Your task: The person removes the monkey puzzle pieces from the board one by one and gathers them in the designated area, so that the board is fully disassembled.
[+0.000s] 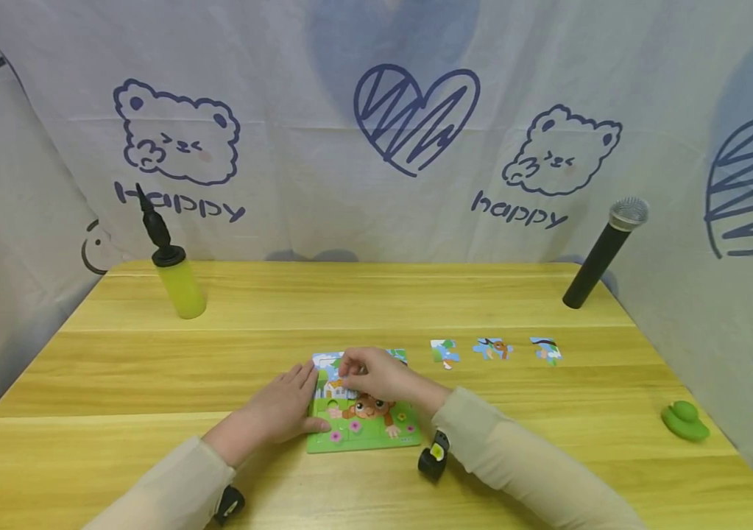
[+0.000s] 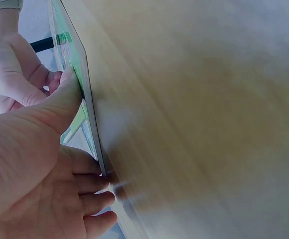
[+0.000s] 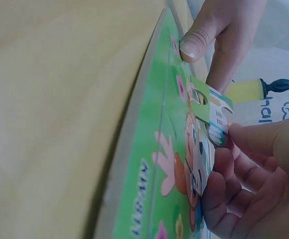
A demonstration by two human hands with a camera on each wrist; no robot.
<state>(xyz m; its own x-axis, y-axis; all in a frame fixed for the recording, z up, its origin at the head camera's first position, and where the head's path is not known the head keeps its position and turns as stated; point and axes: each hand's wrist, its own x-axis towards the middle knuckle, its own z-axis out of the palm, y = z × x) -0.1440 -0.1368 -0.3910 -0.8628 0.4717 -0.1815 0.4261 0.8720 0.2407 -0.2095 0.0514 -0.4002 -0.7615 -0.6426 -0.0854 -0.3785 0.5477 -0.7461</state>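
Note:
A jigsaw puzzle board with a monkey picture and a green border lies flat on the table. My left hand rests along its left edge, thumb on the board's face and the other fingers straight beside the rim. Over the board's upper half, my right hand pinches a puzzle piece between thumb and fingers. That piece shows part of a white house and green grass, and it stands tilted up from the board in the right wrist view. My right fingers hide part of the picture.
Three loose puzzle pieces lie in a row right of the board: one, another and a third. A yellow hand pump stands back left, a microphone back right. A green frog-like toy sits near the right edge.

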